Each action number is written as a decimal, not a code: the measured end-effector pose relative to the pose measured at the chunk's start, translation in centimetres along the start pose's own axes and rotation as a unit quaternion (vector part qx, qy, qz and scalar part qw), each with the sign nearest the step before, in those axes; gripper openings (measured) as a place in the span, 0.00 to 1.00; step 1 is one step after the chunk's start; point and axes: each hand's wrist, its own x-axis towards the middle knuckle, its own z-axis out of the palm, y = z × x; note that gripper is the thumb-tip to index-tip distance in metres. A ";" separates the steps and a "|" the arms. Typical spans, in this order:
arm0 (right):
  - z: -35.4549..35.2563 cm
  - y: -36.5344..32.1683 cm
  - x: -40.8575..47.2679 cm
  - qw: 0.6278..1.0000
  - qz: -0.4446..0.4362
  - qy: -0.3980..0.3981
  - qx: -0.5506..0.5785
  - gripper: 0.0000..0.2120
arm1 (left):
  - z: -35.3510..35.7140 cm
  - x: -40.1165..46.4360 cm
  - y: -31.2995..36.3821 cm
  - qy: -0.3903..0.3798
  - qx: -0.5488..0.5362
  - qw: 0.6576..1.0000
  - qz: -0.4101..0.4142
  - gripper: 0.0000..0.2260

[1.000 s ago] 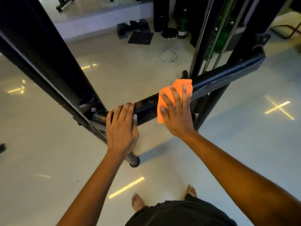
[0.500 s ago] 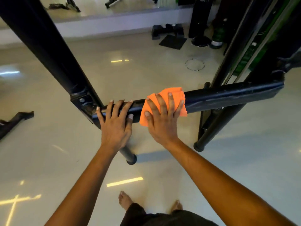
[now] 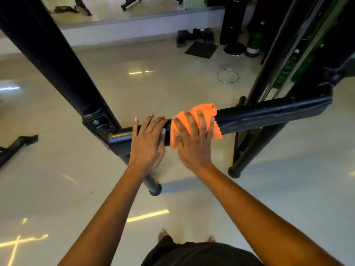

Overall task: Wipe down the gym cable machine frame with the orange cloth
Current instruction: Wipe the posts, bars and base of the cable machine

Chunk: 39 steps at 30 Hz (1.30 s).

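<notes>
My right hand (image 3: 194,144): fingers (image 3: 201,121) straight, spread flat, pressing orange cloth (image 3: 205,112) onto horizontal black bar (image 3: 269,114) of cable machine frame. Cloth draped over bar top and near face, just right of bar's midpoint. My left hand (image 3: 147,143): fingers straight, laid flat over same bar, holding nothing, just beside cloth's left edge. Bar's left end meets slanted black upright (image 3: 48,52) at bolted bracket (image 3: 96,121). Beyond, on glossy floor (image 3: 57,189): dumbbells (image 3: 196,36), dark mat (image 3: 201,49), metal ring (image 3: 228,75).
</notes>
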 end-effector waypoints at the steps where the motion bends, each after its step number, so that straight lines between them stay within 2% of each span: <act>1: 0.3 -0.6 0.0 1.000 -0.013 -0.002 0.001 0.22 | 0.0 0.5 -0.2 -0.008 -0.011 1.000 0.005 0.19; 4: -0.1 3.0 0.3 0.993 -0.107 -0.010 -0.047 0.25 | 0.0 1.0 -0.8 -0.014 -0.007 0.999 0.033 0.20; 6: -1.2 6.5 0.3 0.990 -0.118 -0.022 -0.072 0.26 | 0.1 0.8 -1.0 -0.019 0.009 0.998 0.051 0.21; 9: -2.1 7.4 -0.1 0.998 0.018 -0.025 -0.047 0.25 | 0.3 0.6 -1.3 -0.024 0.019 0.998 0.063 0.22; 11: -1.1 3.7 -0.4 0.994 0.101 -0.003 -0.028 0.24 | 0.3 0.8 -1.6 -0.020 0.001 0.998 0.062 0.22; 12: -0.4 1.3 -0.6 0.993 0.115 -0.001 -0.018 0.24 | 0.3 0.9 -1.7 -0.020 -0.018 0.998 0.058 0.22; 15: 1.7 -3.6 -1.6 0.998 0.064 -0.012 0.006 0.26 | -0.2 1.3 -2.5 -0.053 -0.069 0.994 0.065 0.23; 20: 0.4 2.5 -2.0 0.995 -0.044 -0.019 -0.089 0.30 | -1.1 0.3 -4.4 -0.047 0.006 0.994 0.098 0.23; 23: -1.0 2.9 -1.3 0.996 0.056 -0.031 -0.068 0.30 | -1.2 0.1 -4.8 -0.045 0.026 0.993 0.107 0.24; 25: -0.1 -0.7 -1.4 0.992 0.124 -0.012 -0.033 0.29 | -1.2 0.0 -4.8 -0.047 0.005 0.994 0.103 0.23; 27: 1.2 -4.9 -1.7 0.991 0.135 -0.016 -0.007 0.28 | -1.2 0.0 -5.0 -0.052 -0.021 0.993 0.102 0.24; 30: 2.1 -5.9 -2.1 0.995 0.098 -0.018 0.005 0.29 | -1.3 0.0 -5.4 -0.054 -0.027 0.991 0.121 0.24; 34: 0.4 1.1 -2.1 0.996 -0.041 -0.031 -0.076 0.30 | -1.3 -0.2 -5.2 -0.039 -0.027 0.994 0.100 0.21; 35: -0.4 2.9 -1.8 0.995 -0.044 -0.042 -0.083 0.29 | -1.3 -0.2 -4.9 -0.033 -0.028 0.995 0.088 0.21; 37: -1.6 4.7 -1.4 0.996 0.024 -0.049 -0.073 0.28 | -1.2 -0.3 -4.2 -0.024 -0.026 0.997 0.070 0.21; 39: -1.6 3.6 -1.0 0.994 0.092 -0.029 -0.055 0.26 | -0.9 -0.3 -3.2 -0.024 -0.019 0.997 0.068 0.21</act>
